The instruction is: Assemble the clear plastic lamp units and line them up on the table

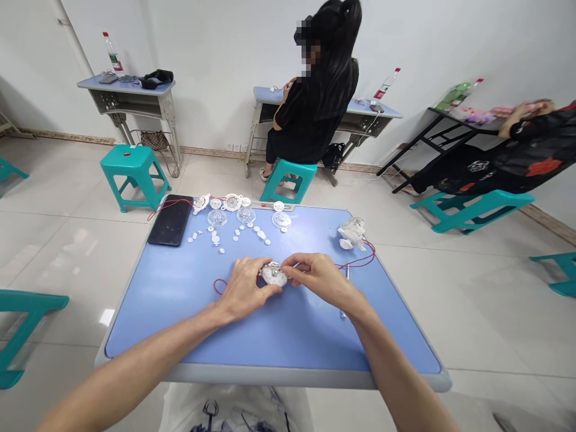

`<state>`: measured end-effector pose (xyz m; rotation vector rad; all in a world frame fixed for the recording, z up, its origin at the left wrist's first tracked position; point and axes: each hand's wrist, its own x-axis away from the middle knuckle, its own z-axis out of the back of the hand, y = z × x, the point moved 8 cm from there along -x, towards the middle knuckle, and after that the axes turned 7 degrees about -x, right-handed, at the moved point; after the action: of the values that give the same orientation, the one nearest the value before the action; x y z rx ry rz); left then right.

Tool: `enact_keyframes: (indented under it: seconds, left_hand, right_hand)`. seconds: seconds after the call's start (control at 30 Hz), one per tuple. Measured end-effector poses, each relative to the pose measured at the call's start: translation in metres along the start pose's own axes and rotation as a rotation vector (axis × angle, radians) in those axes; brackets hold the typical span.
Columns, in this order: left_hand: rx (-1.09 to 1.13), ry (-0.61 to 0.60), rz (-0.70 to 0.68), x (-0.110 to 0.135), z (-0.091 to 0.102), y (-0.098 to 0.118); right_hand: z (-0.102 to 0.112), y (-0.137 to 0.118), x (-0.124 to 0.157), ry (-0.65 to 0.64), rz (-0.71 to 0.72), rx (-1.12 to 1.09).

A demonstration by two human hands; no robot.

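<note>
White plastic disc (273,275) held between left hand (245,288) and right hand (317,277).

no text, brand or number could be read. the bottle (112,55) on the far desk (90,83) wore a red and green label, its print too small to make out. the white disc (273,275) showed no legible mark.
</note>
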<state>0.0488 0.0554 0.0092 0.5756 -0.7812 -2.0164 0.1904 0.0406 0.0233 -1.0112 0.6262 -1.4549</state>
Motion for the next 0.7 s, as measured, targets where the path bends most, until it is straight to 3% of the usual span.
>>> enact_keyframes:
  seconds: [0.27, 0.7]
  left_hand:
    - [0.026, 0.006, -0.003, -0.0013, -0.0011, 0.0021]
    - [0.018, 0.002, -0.003, -0.003, -0.003, 0.0011]
  right_hand:
    - [0.0022, -0.0046, 0.005, 0.124, 0.012, 0.109]
    - [0.0025, -0.0092, 0.0028, 0.158, 0.026, 0.179]
